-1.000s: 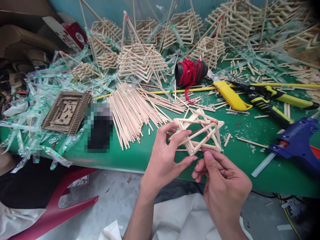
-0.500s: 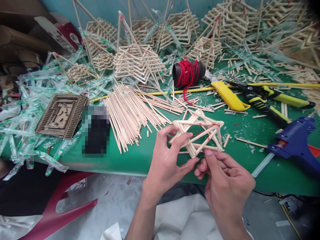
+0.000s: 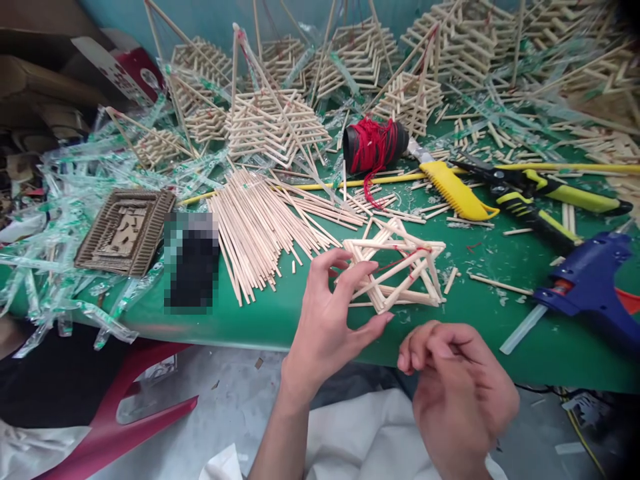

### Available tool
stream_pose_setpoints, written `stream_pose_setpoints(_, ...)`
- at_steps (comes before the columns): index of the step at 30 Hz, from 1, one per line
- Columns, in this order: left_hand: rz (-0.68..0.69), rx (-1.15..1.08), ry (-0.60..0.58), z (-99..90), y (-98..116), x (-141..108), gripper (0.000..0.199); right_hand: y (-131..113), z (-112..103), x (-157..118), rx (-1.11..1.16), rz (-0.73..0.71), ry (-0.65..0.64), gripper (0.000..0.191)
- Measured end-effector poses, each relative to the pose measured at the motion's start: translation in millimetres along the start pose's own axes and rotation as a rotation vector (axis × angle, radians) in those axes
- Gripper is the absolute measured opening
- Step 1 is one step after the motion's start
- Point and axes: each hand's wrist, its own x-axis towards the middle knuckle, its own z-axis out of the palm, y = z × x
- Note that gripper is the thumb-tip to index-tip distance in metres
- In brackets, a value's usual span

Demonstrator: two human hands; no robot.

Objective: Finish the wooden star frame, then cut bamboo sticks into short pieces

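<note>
A small open frame of glued wooden sticks (image 3: pixel 406 288), bound in places with red thread, rests on the green table near its front edge. My left hand (image 3: pixel 330 313) curves around the frame's near left corner, with index finger and thumb against its sticks. To the right and closer to me, my right hand (image 3: pixel 457 380) is apart from the frame. Its fingers are curled and the thumb presses to them, slightly blurred; whatever they may pinch is hidden. Loose wooden sticks (image 3: pixel 263 237) lie fanned out beyond my left hand.
On the right lie a blue glue gun (image 3: pixel 585 280), pruning shears (image 3: pixel 530 193) and a yellow cutter knife (image 3: pixel 457 190). A red thread spool (image 3: pixel 375 145) lies behind the frame. Stacked stick baskets (image 3: pixel 275 127) line the back. Plastic wrappers (image 3: pixel 45 267) and a cardboard tray (image 3: pixel 125 230) are left.
My right hand has drawn away from the frame, down and slightly right, its fingers still curled. My left hand stays at the frame's left corner.
</note>
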Motion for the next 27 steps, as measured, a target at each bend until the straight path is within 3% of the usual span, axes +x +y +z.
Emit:
stream_pose_setpoints(6, 0.006, 0.003, 0.005, -3.1, 0, -1, 0.07, -7, -9, 10, -0.038, -0.207, 0.008, 0.034)
stream_pose_setpoints(10, 0.019, -0.031, 0.023, -6.9, -1, -2, 0.076, -11, -16, 25, -0.131, -0.427, 0.034, 0.042)
stream_pose_setpoints(14, 0.005, -0.088, 0.041, -10.9, -6, -3, 0.07, -6, -31, 44, -0.191, -0.573, 0.112, 0.036)
stream_pose_setpoints(18, -0.03, -0.143, 0.068, -15.3, -15, -5, 0.05, 5, -46, 59, -0.25, -0.696, 0.216, 0.01)
stream_pose_setpoints(19, -0.044, -0.153, 0.078, -16.6, -18, -6, 0.044, 8, -48, 62, -0.267, -0.698, 0.215, 0.02)
stream_pose_setpoints(22, -0.064, -0.17, 0.09, -20.8, -23, -5, 0.028, 14, -49, 63, -0.299, -0.667, 0.154, 0.053)
stream_pose_setpoints(27, -0.06, -0.142, 0.062, -26.9, -26, 0, 0.02, 23, -48, 59, -0.435, -0.679, -0.029, 0.052)
